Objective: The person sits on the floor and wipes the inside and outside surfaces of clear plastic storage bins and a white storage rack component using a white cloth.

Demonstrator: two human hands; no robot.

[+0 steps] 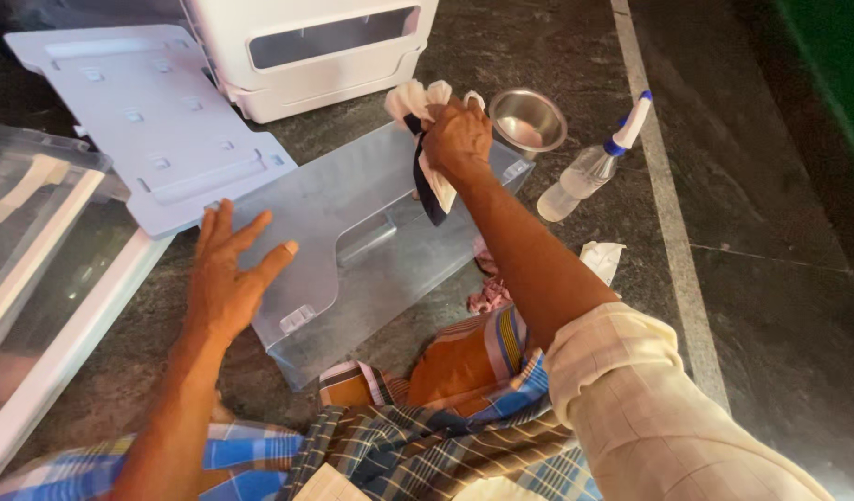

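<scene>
Clear plastic drawer (353, 250) lies on the dark stone floor (780, 306) just in front of the person's lap, one long edge tipped up, and everything else is placed from it. To its left, half over its near corner, the left hand (225, 278) lies flat with fingers spread, pinning it down rather than gripping. Behind the drawer, left of centre, a white flat panel (148, 121) touches its far edge, with a white appliance body (316, 51) beyond. At the drawer's far right corner the right hand (457, 139) is pressed closed around a bunched white-and-dark cloth (425, 148). Wiping looks well under way; the next stroke likely calls for steady pressure from the bracing palm. Right of the drawer stand a small steel bowl (527, 119) and a spray bottle (594, 165). Its surface looks frosted, scuffed, with a moulded handle recess.
</scene>
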